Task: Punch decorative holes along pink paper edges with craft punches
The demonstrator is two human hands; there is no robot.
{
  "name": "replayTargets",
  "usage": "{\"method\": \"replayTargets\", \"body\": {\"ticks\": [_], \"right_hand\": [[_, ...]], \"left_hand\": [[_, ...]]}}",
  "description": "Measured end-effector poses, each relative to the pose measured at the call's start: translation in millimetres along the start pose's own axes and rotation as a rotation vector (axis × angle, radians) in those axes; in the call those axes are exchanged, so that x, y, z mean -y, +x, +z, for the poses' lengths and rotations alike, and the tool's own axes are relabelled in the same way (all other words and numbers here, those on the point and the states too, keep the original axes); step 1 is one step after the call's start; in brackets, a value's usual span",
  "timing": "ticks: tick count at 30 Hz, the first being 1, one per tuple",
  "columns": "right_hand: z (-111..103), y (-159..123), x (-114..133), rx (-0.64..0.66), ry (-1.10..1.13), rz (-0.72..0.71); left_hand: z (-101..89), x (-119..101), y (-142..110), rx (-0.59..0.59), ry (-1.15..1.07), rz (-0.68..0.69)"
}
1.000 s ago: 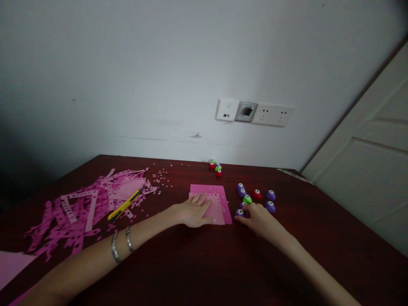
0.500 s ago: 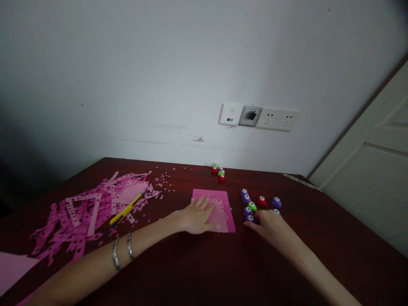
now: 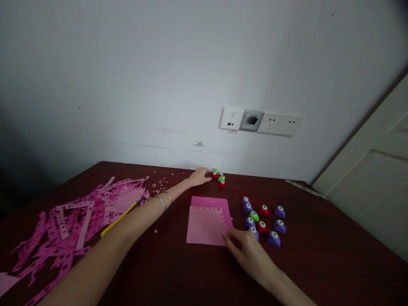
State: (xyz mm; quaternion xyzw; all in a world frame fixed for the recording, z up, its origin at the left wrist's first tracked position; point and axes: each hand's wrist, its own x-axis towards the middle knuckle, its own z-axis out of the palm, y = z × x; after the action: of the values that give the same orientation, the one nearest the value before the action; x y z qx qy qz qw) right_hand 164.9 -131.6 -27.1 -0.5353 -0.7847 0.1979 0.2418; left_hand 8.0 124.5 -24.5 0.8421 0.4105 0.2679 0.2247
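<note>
My left hand (image 3: 199, 176) is stretched far across the dark red table (image 3: 318, 255), fingers extended and touching a small cluster of red, green and purple punches (image 3: 219, 177) near the wall. My right hand (image 3: 247, 250) rests near the front, its fingertips pressing the right lower corner of a light pink punched paper (image 3: 204, 229). That sheet lies on a darker pink sheet (image 3: 213, 203). Right beside my right hand sits a group of several purple, red and green punches (image 3: 263, 220).
A heap of pink paper offcuts (image 3: 70, 221) covers the left of the table, with a yellow utility knife (image 3: 119, 217) lying on it. Tiny pink confetti (image 3: 159, 183) is scattered behind. Wall sockets (image 3: 259, 121) sit above the table; a white door (image 3: 372, 182) stands at right.
My left hand left the pink paper and reached forward to the far punches by the wall. My right hand moved from the near punches to the paper's corner.
</note>
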Motion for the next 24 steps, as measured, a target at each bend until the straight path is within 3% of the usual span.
{"method": "replayTargets", "body": {"ticks": [6,11,24], "right_hand": [[16.7,-4.2,-12.7,-0.036,0.073,0.005],[17.6,-5.5,-13.9,-0.034,0.069,0.006],[18.3,-6.1,-14.3,-0.048,0.05,-0.009]], "left_hand": [[18.9,12.5,24.6,0.043,0.044,0.09],[28.9,21.1,28.9,-0.018,0.088,0.079],[27.5,19.8,24.9,-0.013,-0.039,0.077]]}}
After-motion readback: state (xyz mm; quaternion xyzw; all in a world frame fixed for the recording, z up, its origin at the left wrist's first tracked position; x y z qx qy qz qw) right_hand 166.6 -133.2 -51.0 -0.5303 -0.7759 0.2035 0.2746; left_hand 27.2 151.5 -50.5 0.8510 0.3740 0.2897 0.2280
